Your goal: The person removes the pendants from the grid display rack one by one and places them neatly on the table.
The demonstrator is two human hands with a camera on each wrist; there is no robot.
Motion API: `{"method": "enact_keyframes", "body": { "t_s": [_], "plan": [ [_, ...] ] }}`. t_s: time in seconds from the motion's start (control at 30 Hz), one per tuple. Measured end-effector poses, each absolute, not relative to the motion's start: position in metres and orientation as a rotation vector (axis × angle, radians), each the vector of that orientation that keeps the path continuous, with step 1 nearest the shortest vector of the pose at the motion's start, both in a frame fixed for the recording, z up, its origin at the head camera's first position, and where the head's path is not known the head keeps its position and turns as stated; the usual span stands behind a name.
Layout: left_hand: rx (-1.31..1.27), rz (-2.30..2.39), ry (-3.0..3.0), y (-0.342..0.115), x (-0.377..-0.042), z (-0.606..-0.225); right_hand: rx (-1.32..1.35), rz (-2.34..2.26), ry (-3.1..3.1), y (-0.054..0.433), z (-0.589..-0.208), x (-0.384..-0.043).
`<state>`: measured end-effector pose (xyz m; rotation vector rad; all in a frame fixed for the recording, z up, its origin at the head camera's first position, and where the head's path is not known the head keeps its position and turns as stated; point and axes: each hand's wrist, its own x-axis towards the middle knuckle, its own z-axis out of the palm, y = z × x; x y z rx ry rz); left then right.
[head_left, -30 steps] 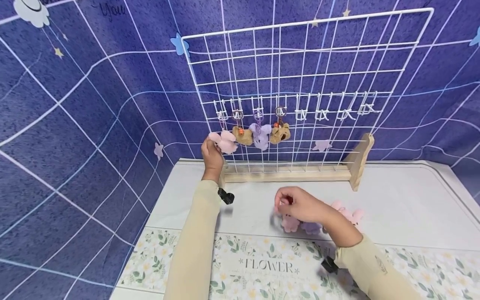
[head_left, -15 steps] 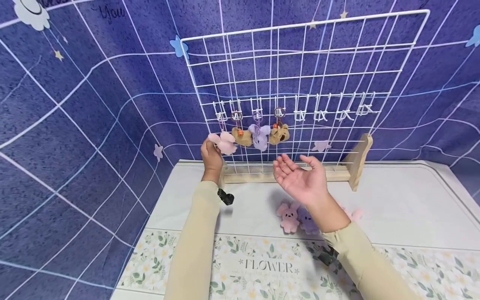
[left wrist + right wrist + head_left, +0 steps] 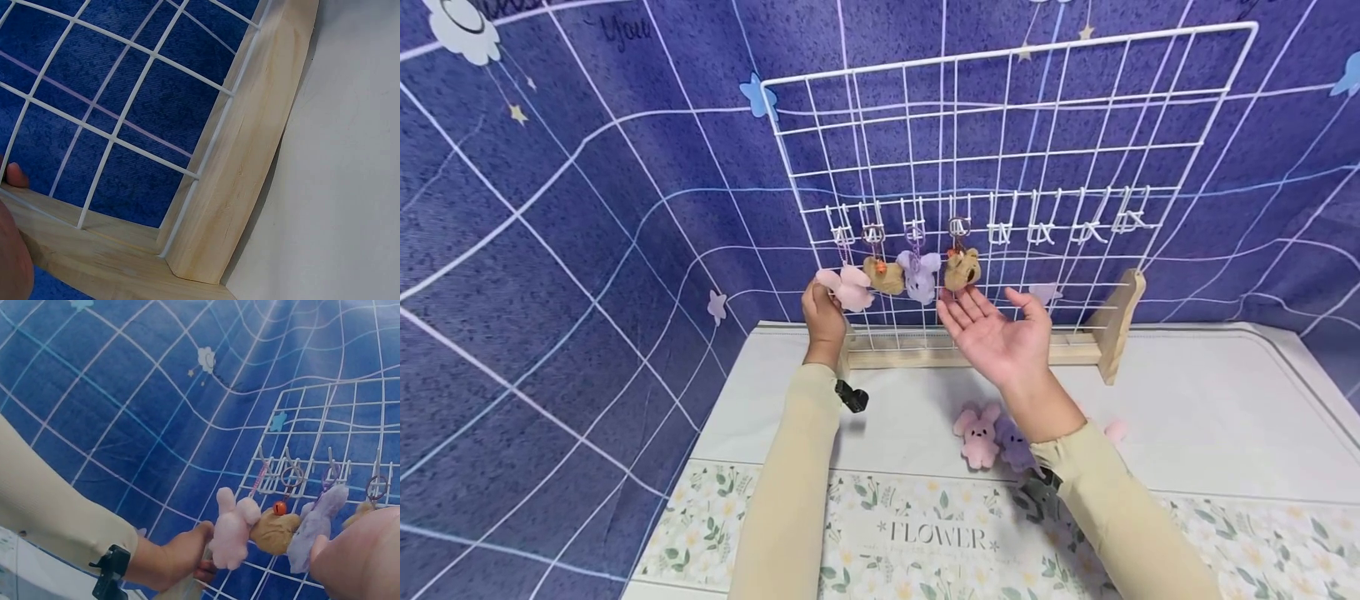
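A white wire grid rack (image 3: 1000, 55) stands in a wooden base (image 3: 895, 358). From its left hooks hang a pink plush rabbit keychain (image 3: 850, 288), a brown plush (image 3: 885, 276) with an orange bell, a purple plush (image 3: 919, 277) and a second brown plush (image 3: 962, 270). My left hand (image 3: 824, 318) grips the base's left end post (image 3: 69, 256), beside the pink rabbit, with thumb and fingers on either side. Palm up, my right hand (image 3: 1006, 340) has its fingers extended, fingertips right at the underside of the second brown plush.
Bare white hooks (image 3: 1041, 232) line the rack's right half. On the white table (image 3: 1210, 400) lie a pink plush rabbit (image 3: 978, 437) and a purple one (image 3: 1015, 446), partly behind my right forearm. A pink ear (image 3: 1116, 431) shows past the forearm. Blue patterned cloth (image 3: 587, 333) hangs behind.
My right hand has left the plush toys on the table, turned palm up and risen to the hanging second brown plush, which has tilted slightly. The left hand stays on the post.
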<state>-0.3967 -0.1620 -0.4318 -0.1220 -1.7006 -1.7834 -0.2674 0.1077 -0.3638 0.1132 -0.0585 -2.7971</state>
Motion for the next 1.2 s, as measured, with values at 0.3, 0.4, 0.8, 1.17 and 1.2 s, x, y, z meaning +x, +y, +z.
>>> {"method": "enact_keyframes", "body": {
  "t_s": [0.3,0.4,0.8,1.17,1.2],
  "plan": [
    [-0.103,-1.788,-1.700,-0.160,-0.396,-0.432,0.019,-2.806,0.011,0.109,-0.366,-0.269],
    [-0.099,-1.780,-1.706,-0.160,-0.396,-0.433,-0.076,-2.801,0.017,0.111,-0.367,-0.267],
    [-0.113,-1.816,-1.672,-0.161,-0.398,-0.433,-0.360,-2.748,0.071,0.118,-0.353,-0.251],
    [-0.145,-1.828,-1.692,-0.157,-0.374,-0.413,-0.482,-2.714,0.089,0.123,-0.346,-0.242],
    [-0.144,-1.829,-1.688,-0.155,-0.370,-0.410,-0.495,-2.712,0.119,0.123,-0.346,-0.241]
  ]
}}
